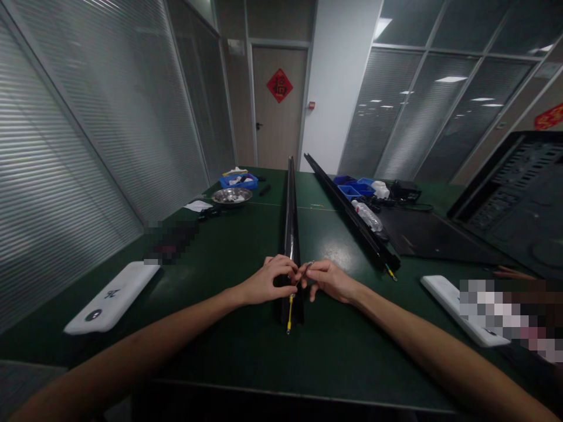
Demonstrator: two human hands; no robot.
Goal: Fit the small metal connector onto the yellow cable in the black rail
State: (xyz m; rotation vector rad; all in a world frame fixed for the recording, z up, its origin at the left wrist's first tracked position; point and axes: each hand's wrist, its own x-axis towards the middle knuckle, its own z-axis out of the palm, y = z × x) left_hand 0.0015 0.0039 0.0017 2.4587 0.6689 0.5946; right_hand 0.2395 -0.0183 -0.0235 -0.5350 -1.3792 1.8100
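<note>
A long black profile strip [291,228] lies lengthwise on the table, its near end under my hands. My left hand [271,282] rests over that end with thumb and fingers curled in; what they grip is hidden. Just below the left thumb, a short yellow wire [290,309] with a ring terminal hangs out toward me. On the right side of the strip, my right hand [329,280] pinches a thin, shiny, wire-like piece [304,273] that slants between the two hands. Its kind is too small to make out.
The green table [237,351] also carries a second black strip [347,208], a plastic bottle [368,216], blue bins [356,186], a metal bowl [231,197] and white devices [113,298] on both sides. Another person's hand [512,274] shows at right, near a black panel [519,199].
</note>
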